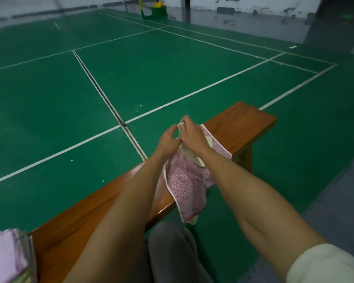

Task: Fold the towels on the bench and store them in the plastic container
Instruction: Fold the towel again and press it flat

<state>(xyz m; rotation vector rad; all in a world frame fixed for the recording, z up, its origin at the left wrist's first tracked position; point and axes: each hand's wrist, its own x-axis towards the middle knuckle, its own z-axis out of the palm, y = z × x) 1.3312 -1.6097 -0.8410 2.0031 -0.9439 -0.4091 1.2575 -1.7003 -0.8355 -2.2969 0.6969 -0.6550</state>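
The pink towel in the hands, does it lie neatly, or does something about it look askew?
The pink towel is not flat on the wooden bench. Both hands, left and right, pinch its upper edge, and its lower corner hangs crookedly past the bench edge, with a cream underside showing.

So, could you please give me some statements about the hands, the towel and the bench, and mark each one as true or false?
1. Both hands grip the pink towel at its top. True: the left hand and the right hand hold it close together.
2. The towel lies flat and folded on the bench. False: it is held up and hangs over the front edge of the bench.
3. The bench is wooden and brown. True.
4. The floor is grey carpet. False: it is green with white lines.
5. A pink stack is at the lower left. True.
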